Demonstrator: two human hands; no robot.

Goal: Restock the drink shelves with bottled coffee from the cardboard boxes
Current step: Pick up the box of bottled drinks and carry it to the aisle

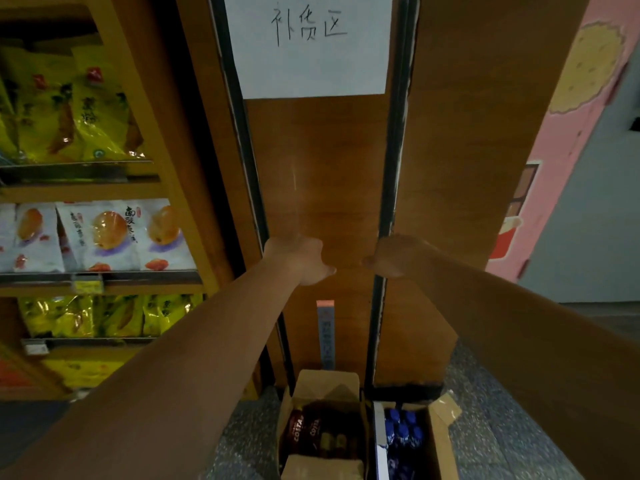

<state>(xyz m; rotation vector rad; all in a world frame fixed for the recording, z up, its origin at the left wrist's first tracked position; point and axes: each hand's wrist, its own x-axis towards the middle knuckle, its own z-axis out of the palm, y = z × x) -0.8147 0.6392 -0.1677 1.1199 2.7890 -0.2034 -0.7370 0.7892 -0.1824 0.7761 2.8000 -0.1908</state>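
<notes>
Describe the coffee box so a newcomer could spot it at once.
Find the tall wooden panel with the white handwritten paper sign. At its foot, on the speckled floor, two open cardboard boxes stand side by side. The coffee box is the left one, holding dark brown bottles, while its neighbour holds blue-capped bottles.

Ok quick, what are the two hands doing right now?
Left hand: nothing seen in it; fingers hidden, cannot tell.
Right hand: the same, cannot tell.
</notes>
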